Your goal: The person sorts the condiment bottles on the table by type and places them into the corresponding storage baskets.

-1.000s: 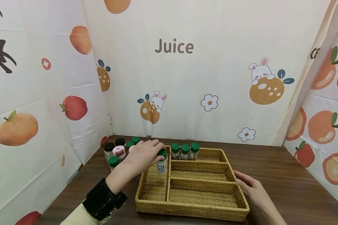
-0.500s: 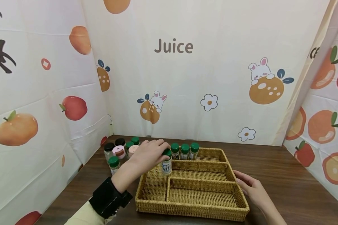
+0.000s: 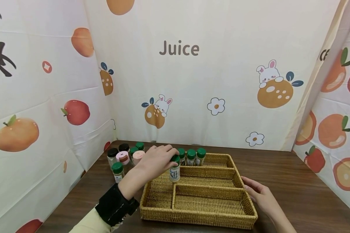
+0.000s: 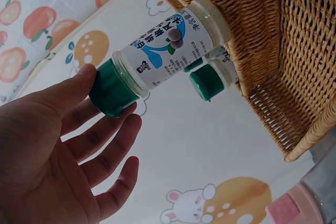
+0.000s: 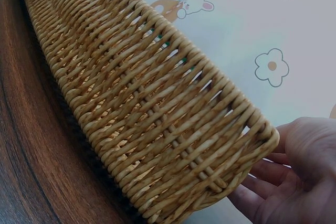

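Note:
My left hand (image 3: 156, 163) pinches the green cap of a small spice jar (image 3: 174, 173) between thumb and fingers. The jar hangs upright over the wicker basket (image 3: 214, 221), where the left compartment meets the two right-hand ones. Its white label with blue print faces the left wrist camera, and the jar body (image 4: 168, 51) is see-through with pale contents. Three similar green-capped jars (image 3: 191, 157) stand side by side in the back right compartment. At the basket's right outer side, my right hand (image 3: 263, 195) touches the wall with relaxed fingers.
Left of the basket a group of jars stands on the dark wooden table (image 3: 280, 168): black-capped jars (image 3: 112, 155), a pink-lidded jar (image 3: 123, 158), a peach-lidded jar (image 3: 138, 156) and green-capped ones (image 3: 118, 171). A printed cloth (image 3: 189, 74) hangs close behind the table.
My left hand has carried the jar rightward from above the left compartment to the divider. More of the peach-lidded jar now shows. The right hand and basket have stayed put.

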